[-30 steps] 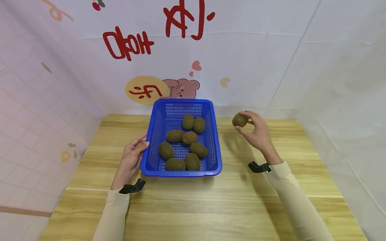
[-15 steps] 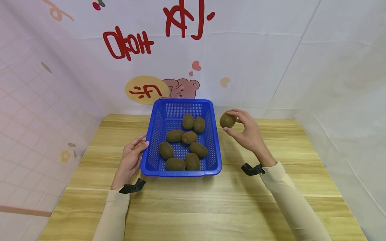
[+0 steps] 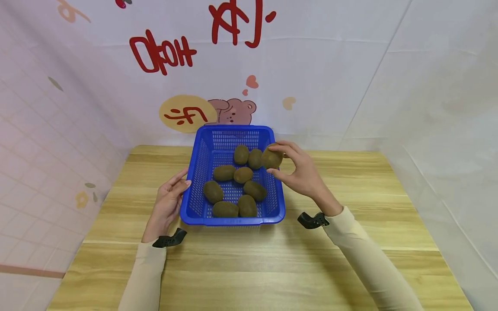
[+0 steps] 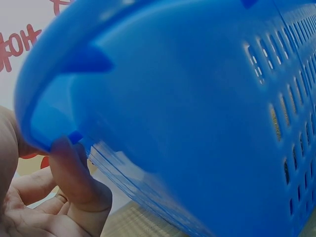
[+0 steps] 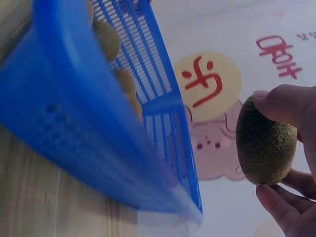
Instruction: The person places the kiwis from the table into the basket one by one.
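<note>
A blue plastic basket [image 3: 233, 221] with slotted walls holds several brown kiwis [image 3: 225, 210]. My left hand [image 3: 169, 201] grips its left rim; in the left wrist view a bent finger [image 4: 76, 180] hooks under the rim's lip. At the basket's right side, my right hand [image 3: 301, 172] pinches another kiwi [image 3: 272, 157] between thumb and fingertips, and this kiwi overlaps the right rim in the head view. The right wrist view shows the held kiwi [image 5: 264, 143] upright between thumb and fingers, higher than the basket wall [image 5: 94, 148].
The basket stands on a light wood-grain table [image 3: 241, 276] near its back edge. Behind rises a white cloth backdrop [image 3: 330, 77] with red lettering and a pink bear [image 3: 235, 113]. More cloth hangs on both sides.
My right hand has carried the kiwi leftward from beside the basket to its right rim. The left hand keeps its place at the left rim. The head view has shifted slightly.
</note>
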A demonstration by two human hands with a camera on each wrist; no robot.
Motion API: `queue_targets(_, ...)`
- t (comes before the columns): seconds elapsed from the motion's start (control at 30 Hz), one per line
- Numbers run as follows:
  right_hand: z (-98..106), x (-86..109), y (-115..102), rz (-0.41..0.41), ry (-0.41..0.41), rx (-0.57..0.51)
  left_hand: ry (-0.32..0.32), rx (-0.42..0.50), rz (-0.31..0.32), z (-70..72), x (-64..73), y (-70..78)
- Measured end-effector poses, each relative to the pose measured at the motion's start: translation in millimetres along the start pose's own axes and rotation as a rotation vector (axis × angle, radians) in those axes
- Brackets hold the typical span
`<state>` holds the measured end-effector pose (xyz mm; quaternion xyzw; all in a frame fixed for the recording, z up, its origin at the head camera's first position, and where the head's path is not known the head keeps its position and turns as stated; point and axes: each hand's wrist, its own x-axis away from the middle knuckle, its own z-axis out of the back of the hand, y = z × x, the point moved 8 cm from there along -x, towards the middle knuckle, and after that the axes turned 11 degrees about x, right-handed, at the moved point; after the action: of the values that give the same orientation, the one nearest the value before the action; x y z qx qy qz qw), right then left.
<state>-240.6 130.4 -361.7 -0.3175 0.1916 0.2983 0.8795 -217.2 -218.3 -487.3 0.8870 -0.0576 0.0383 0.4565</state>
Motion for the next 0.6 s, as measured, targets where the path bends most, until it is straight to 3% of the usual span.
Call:
queue_targets(0.33, -24.1, -12.0, -34.1, 0.044, -0.087, -0.031, -0.015, 0.040, 0.001, 0.4, -0.7, 1.9)
queue_targets(0.6, -47.5, -13.8, -57.5, 0.118, -0.156, -0.046, 0.005, 0.018, 0.000, 0.4, -1.9, -0.8)
